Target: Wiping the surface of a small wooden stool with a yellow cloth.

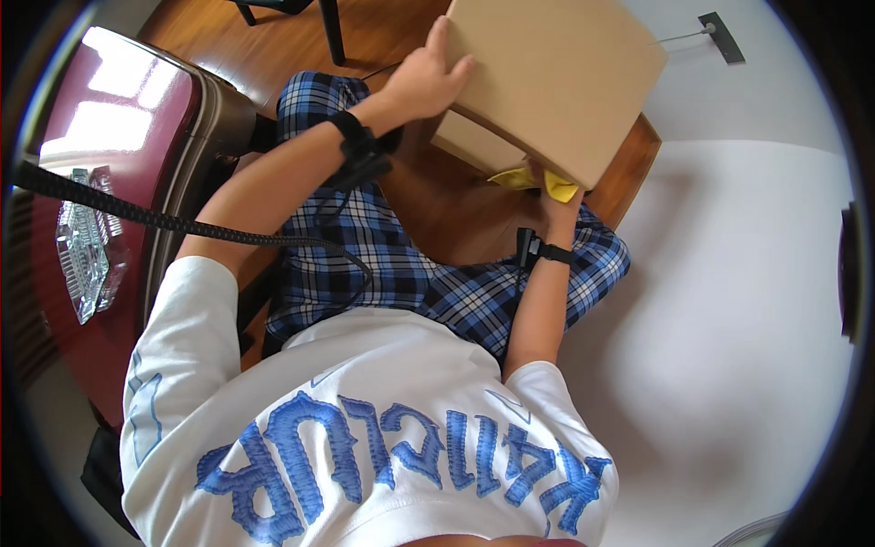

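A tan box-like piece of furniture (547, 75) stands tilted across the top of the view, its smooth broad face towards me. My left hand (427, 78) grips its left edge, thumb and index finger spread against it. Below the lower edge, my right hand (557, 198) reaches under the broad face with a yellow cloth (560, 188) in it. That edge hides most of the right fingers. Part of the cloth hangs out to the left, near a paler inner panel (475, 140). Each wrist wears a black strapped device.
At left is a glossy maroon tabletop (75, 355) bearing clear ridged pieces (85, 246). A black braided cable (157, 219) crosses over my left arm. A white wall (724, 273) rises at right; a dark socket plate (721, 37) has a plug in it. Dark chair legs (331, 31) stand ahead.
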Tool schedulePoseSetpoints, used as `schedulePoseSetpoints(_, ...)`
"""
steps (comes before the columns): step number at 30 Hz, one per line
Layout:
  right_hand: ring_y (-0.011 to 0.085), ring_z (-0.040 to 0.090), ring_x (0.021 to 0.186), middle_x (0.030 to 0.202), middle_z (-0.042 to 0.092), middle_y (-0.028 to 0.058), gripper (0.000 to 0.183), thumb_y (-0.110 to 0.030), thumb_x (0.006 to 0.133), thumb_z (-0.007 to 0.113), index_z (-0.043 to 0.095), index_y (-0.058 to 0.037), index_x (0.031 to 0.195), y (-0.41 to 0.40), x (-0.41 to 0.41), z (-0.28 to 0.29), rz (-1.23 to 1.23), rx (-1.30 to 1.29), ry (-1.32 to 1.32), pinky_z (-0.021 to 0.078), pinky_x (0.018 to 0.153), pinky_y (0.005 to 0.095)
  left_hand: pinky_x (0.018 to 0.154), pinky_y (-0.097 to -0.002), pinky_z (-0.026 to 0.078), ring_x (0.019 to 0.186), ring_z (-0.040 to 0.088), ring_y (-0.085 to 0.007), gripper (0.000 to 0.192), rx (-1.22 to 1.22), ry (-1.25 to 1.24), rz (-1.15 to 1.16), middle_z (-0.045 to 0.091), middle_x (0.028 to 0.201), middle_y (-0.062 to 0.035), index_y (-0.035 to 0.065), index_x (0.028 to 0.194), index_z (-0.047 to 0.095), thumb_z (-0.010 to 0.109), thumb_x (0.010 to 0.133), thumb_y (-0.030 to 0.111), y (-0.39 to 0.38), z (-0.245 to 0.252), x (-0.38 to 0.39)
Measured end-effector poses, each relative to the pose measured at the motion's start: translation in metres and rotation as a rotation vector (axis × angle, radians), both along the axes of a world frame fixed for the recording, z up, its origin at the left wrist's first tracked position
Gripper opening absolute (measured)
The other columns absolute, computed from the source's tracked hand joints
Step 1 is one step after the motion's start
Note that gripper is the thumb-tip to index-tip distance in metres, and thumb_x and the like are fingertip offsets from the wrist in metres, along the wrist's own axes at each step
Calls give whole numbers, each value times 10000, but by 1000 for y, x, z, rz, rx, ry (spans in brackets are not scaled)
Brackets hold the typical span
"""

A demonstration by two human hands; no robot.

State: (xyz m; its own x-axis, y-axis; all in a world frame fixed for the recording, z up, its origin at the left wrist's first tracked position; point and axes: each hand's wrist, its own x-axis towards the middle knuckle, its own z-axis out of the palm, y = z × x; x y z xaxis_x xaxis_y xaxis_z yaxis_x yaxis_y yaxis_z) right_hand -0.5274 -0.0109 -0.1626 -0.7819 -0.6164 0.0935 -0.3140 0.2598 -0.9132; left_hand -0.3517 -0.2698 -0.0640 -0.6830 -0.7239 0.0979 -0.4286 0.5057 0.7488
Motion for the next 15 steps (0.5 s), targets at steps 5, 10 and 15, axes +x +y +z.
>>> schedulePoseSetpoints(5,251,637,1123,1240,654,135,642,-239,798,908,566,17,1278,11,-19,-15,-140,-48,134,520,965,370,957,-513,495,1055,628,-517,828,-29,6,-40,609,1098,-419,-136,1540,141,518,1022,388,27,-6,-15)
schedulePoseSetpoints(10,277,612,1165,1283,608,154,650,-203,811,890,522,41,1289,4,-9,-31,-273,-235,180,497,1010,391,938,-507,514,1024,636,-498,853,-141,-17,-51,574,1130,-392,-127,1548,121,514,1022,418,28,2,-12)
schedulePoseSetpoints(15,297,536,1271,1370,524,167,661,-81,857,807,412,39,1374,-8,5,-34,-393,-278,251,406,1117,412,940,-510,517,1021,637,-505,853,-131,-4,-41,584,1128,-393,-108,1559,130,506,1021,437,31,2,-13)
